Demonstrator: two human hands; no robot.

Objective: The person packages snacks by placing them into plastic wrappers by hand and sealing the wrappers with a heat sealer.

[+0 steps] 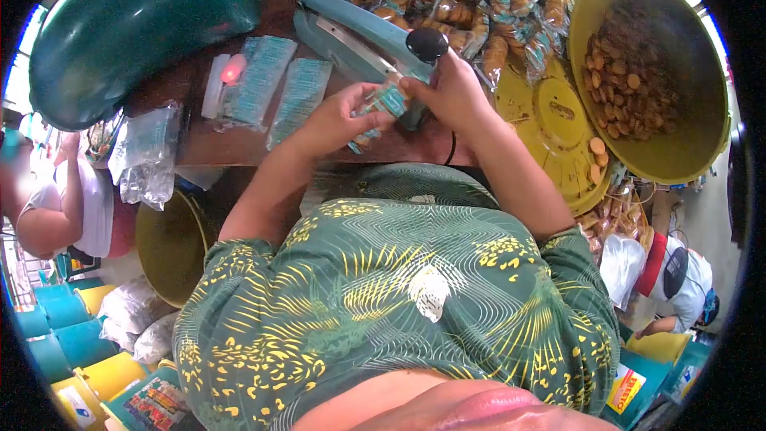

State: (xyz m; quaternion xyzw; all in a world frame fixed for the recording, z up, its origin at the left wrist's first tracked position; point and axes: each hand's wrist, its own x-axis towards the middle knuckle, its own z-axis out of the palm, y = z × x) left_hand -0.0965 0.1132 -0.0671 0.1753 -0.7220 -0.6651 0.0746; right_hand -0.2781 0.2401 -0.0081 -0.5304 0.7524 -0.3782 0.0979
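Observation:
My left hand (343, 121) pinches a small clear packet with teal print (389, 100) in front of my chest. My right hand (456, 96) is at the packet's other end, its thumb and fingers closed against the plastic. What the packet holds is mostly hidden by my fingers. Just beyond both hands lies a light-blue heat sealer (351, 28) with a metal strip. Its black knob (427, 45) stands right above my right hand. Left of the sealer are flat stacks of teal-printed bags (263, 72), with a pink-red oval object (233, 69) beside them.
Filled packets of brown rounds (447, 0) are heaped behind the sealer. At right, a yellow tub (702, 96) holds loose brown rounds, beside a yellow lid (550, 112). A green tub (152, 16) and clear bags (148, 148) are at left. Other people are at both sides.

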